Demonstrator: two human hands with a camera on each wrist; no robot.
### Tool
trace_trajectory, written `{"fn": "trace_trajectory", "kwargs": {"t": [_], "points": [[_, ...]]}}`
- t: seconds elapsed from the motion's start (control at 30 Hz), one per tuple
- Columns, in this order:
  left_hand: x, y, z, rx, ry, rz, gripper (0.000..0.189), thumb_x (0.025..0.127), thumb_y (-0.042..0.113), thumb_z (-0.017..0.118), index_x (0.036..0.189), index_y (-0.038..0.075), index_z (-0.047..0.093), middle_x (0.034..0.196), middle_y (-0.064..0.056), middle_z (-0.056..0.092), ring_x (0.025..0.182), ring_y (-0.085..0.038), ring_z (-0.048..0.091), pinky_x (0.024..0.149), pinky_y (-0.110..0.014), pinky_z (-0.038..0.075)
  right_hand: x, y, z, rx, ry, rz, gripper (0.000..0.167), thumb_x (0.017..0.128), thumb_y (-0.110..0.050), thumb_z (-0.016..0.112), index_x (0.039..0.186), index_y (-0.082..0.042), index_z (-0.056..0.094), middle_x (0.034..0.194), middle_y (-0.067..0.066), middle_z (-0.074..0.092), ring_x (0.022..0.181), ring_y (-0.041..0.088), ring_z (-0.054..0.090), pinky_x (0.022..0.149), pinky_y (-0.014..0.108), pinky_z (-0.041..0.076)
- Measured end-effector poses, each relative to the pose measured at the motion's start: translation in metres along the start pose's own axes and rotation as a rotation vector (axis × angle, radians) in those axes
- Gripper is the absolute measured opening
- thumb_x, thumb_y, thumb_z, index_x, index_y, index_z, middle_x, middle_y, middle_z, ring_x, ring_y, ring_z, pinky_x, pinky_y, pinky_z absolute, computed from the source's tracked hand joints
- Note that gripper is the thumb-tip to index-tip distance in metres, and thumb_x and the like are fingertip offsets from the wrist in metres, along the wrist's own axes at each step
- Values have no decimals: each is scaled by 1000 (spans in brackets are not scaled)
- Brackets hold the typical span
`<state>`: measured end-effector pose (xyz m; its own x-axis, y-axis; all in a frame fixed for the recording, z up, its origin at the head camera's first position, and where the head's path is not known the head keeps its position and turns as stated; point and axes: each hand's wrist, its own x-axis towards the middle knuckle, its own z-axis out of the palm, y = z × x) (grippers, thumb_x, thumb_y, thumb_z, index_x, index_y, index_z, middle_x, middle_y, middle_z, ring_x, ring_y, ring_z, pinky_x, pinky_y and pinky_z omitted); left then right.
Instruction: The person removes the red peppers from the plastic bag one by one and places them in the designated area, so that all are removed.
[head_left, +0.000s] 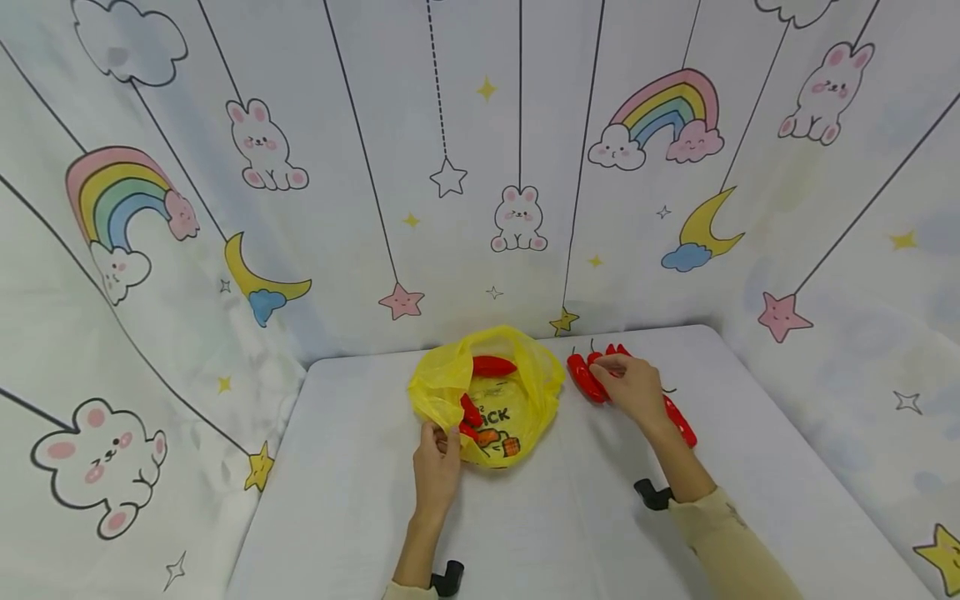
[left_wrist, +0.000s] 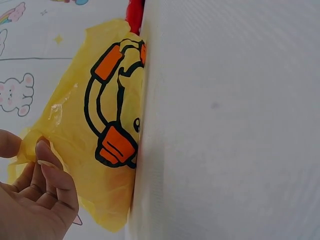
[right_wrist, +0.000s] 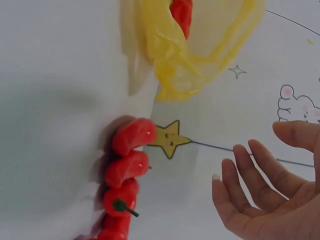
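A yellow plastic bag (head_left: 540, 392) lies with its mouth spread wide, several red peppers (head_left: 492, 367) inside it. Its near left edge is pinched between the thumb and fingers of my left hand (head_left: 437, 467); the left wrist view shows the bag film (left_wrist: 75, 130) drawn up at the fingertips. To the right of the bag, a row of red peppers (head_left: 587, 379) lies on the table. Over that row hovers my right hand (head_left: 630, 387), its fingers loosely bent and nothing between them in the right wrist view, apart from the nearest peppers (right_wrist: 134, 136).
The white table (head_left: 337, 500) ends at a backdrop cloth (head_left: 465, 258) printed with rabbits, stars and rainbows. One red pepper (head_left: 678, 421) lies nearer me, partly behind the right forearm. Each wrist wears a black camera mount (head_left: 654, 495).
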<state>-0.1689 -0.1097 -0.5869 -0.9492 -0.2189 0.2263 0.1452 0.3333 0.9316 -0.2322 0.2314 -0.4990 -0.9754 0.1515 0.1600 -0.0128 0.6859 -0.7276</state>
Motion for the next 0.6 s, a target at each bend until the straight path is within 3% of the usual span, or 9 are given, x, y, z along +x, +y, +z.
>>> {"fn": "trace_trajectory", "kwargs": {"t": [0.37,0.6], "points": [[0,1,1,-10,6,9,16,107,25,61,109,10,56,83,-1,59,70,-16,55,59,-25,48,5,-6,14,3,-4,13,37,100,-38,71,124,-10,74,119,12,73,109,32,64,84,43,61],[-1,1,1,17,12,8,18,107,26,61,108,9,56,82,-1,59,70,-15,54,59,-25,47,10,-15,17,-3,-12,-13,35,99,-37,71,122,-11,75,116,10,74,106,31,65,88,47,59]]}}
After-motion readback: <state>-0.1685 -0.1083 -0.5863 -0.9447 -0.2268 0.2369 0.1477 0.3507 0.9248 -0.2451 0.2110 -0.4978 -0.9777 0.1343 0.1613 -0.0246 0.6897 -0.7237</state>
